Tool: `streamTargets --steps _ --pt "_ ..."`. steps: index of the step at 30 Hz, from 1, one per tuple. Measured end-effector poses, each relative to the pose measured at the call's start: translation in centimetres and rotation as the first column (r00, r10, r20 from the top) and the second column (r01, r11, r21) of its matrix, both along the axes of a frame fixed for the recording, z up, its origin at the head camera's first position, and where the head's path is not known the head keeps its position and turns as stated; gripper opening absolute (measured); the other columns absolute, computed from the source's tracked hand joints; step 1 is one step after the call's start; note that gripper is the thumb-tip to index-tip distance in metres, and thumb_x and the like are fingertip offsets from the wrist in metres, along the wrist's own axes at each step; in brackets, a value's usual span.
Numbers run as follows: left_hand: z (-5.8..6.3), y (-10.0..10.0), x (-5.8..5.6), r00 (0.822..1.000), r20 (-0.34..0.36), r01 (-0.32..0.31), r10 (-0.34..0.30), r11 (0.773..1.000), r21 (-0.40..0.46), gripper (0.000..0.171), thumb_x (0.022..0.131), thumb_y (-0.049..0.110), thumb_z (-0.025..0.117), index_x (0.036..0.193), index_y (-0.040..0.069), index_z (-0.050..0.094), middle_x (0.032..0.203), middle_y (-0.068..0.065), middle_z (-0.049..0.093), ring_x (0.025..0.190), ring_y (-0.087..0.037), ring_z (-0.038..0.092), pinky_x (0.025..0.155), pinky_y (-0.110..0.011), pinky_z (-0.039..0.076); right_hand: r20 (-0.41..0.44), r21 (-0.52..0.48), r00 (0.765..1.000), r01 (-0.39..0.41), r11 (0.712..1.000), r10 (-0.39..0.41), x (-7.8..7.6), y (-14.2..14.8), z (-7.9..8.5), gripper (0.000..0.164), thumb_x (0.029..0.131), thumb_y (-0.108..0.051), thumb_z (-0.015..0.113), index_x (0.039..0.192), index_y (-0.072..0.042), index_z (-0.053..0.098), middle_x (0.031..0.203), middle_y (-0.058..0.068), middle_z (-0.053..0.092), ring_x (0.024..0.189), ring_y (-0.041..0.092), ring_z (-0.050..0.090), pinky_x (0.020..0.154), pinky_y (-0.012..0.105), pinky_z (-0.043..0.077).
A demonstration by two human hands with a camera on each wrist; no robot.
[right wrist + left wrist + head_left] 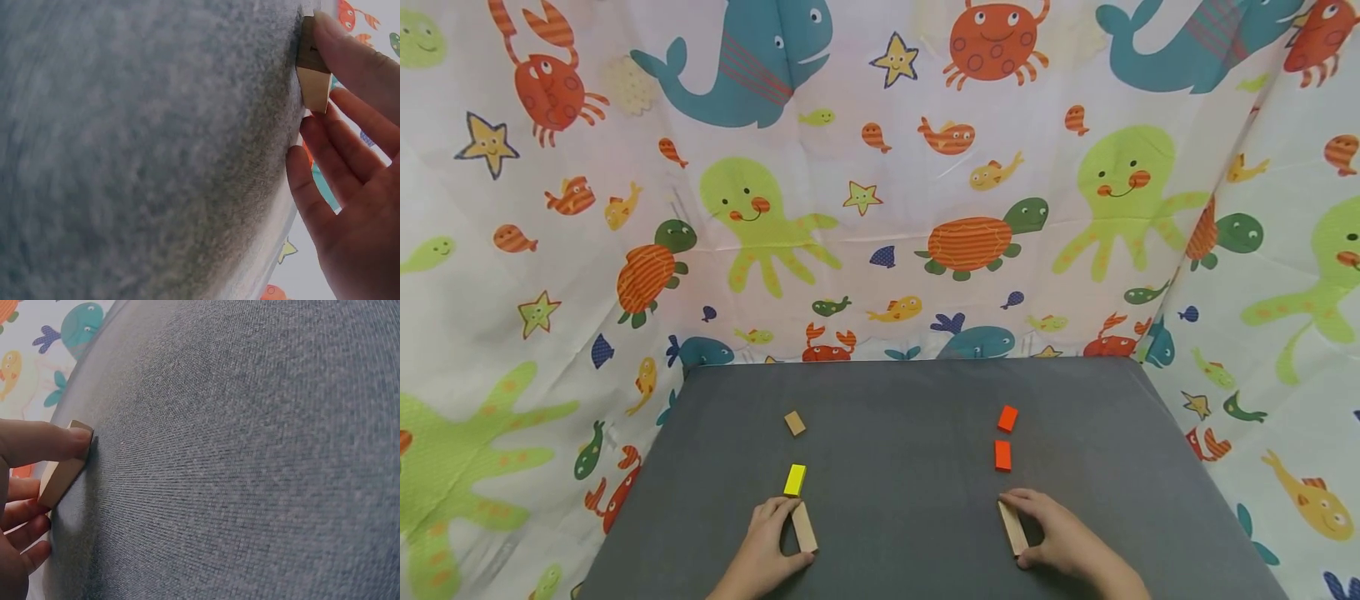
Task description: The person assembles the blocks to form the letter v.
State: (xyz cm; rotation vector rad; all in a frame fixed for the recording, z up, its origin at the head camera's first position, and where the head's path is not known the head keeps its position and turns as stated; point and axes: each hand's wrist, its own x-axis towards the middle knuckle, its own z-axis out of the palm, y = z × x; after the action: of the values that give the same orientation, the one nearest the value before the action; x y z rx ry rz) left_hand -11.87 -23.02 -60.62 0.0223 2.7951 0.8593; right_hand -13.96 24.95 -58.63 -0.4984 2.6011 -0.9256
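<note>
At the near left of the grey table, my left hand (765, 546) pinches a plain wooden block (804, 527) end to end, thumb at the near end and fingers at the far end. The left wrist view shows the thumb over one end of this wooden block (62, 473). Across the table, my right hand (1060, 537) holds another wooden block (1012, 528) the same way. In the right wrist view that block (314, 84) has a small dark mark on its end. A yellow block (794, 480) lies just beyond the left fingertips.
Beyond the yellow block lies a small wooden block (794, 423). On the right, two red blocks, a nearer one (1003, 456) and a farther one (1007, 418), lie beyond my right hand. A sea-animal curtain (880, 250) hangs behind and beside the grey table (902, 433).
</note>
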Motion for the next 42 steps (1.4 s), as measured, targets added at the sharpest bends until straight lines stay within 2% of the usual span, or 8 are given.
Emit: streamTargets --steps 4,11,16,25,31,35,42 --pt "0.0 0.1 0.0 1.000 0.002 0.010 -0.010 1.000 0.014 0.087 0.069 0.045 0.091 0.138 0.006 0.056 0.134 -0.013 0.053 0.126 -0.037 0.047 0.103 -0.060 0.045 -0.027 -0.011 1.000 0.010 1.000 -0.010 0.0 -0.1 -0.1 0.086 0.062 -0.028 0.095 0.139 -0.008 0.061 0.134 0.005 0.057 0.121 0.033 0.057 0.096 0.052 0.051" --pt "0.2 0.5 -0.2 1.000 0.004 0.020 -0.021 1.000 0.023 0.091 0.071 0.045 0.090 0.145 0.007 0.051 0.134 -0.012 0.052 0.126 -0.035 0.048 0.103 -0.060 0.045 -0.070 0.004 0.990 0.120 0.993 -0.120 -0.3 -0.5 -0.1 0.086 0.063 -0.038 0.095 0.135 -0.006 0.063 0.128 0.002 0.057 0.117 0.026 0.058 0.095 0.050 0.052" --pt "0.5 1.0 -0.2 1.000 -0.019 0.023 -0.022 1.000 0.018 0.088 0.071 0.045 0.090 0.143 0.010 0.054 0.134 -0.011 0.053 0.126 -0.034 0.048 0.101 -0.060 0.047 -0.108 0.020 0.981 0.167 0.986 -0.164 -0.3 -0.8 0.2 0.087 0.063 -0.037 0.096 0.136 -0.004 0.062 0.124 0.003 0.057 0.115 0.024 0.057 0.095 0.049 0.052" --pt "0.8 2.0 -0.2 0.997 -0.071 0.044 -0.041 0.998 0.046 0.088 0.070 0.038 0.091 0.143 0.007 0.053 0.135 -0.012 0.052 0.127 -0.036 0.049 0.102 -0.061 0.046 -0.128 0.026 0.973 0.197 0.980 -0.192 -0.4 -1.5 0.6 0.089 0.062 -0.036 0.097 0.138 -0.006 0.062 0.123 0.003 0.057 0.111 0.022 0.056 0.095 0.049 0.051" --pt "0.6 2.3 0.1 0.993 -0.095 0.073 -0.066 0.995 0.063 0.089 0.071 0.038 0.090 0.145 0.007 0.053 0.135 -0.012 0.052 0.125 -0.034 0.049 0.101 -0.058 0.047 -0.103 0.023 0.973 0.211 0.977 -0.208 -0.5 -2.1 0.6 0.090 0.061 -0.035 0.097 0.138 -0.007 0.062 0.124 0.003 0.057 0.112 0.023 0.056 0.096 0.050 0.051" --pt "0.6 2.6 -0.1 0.991 -0.119 0.076 -0.068 0.995 0.066 0.086 0.071 0.039 0.090 0.143 0.008 0.054 0.134 -0.011 0.052 0.125 -0.033 0.049 0.102 -0.058 0.047 -0.098 0.015 0.968 0.235 0.972 -0.232 -0.6 -2.3 0.6 0.090 0.062 -0.033 0.097 0.139 -0.007 0.060 0.125 0.003 0.056 0.115 0.024 0.056 0.097 0.051 0.050" --pt "0.6 3.0 -0.5 0.992 -0.104 0.078 -0.070 0.994 0.074 0.085 0.072 0.041 0.090 0.143 0.009 0.054 0.136 -0.009 0.051 0.129 -0.033 0.048 0.104 -0.058 0.046 -0.128 0.003 0.967 0.221 0.975 -0.219 -0.9 -2.8 1.1 0.091 0.063 -0.034 0.097 0.141 -0.006 0.059 0.127 0.007 0.056 0.118 0.029 0.056 0.098 0.053 0.050"
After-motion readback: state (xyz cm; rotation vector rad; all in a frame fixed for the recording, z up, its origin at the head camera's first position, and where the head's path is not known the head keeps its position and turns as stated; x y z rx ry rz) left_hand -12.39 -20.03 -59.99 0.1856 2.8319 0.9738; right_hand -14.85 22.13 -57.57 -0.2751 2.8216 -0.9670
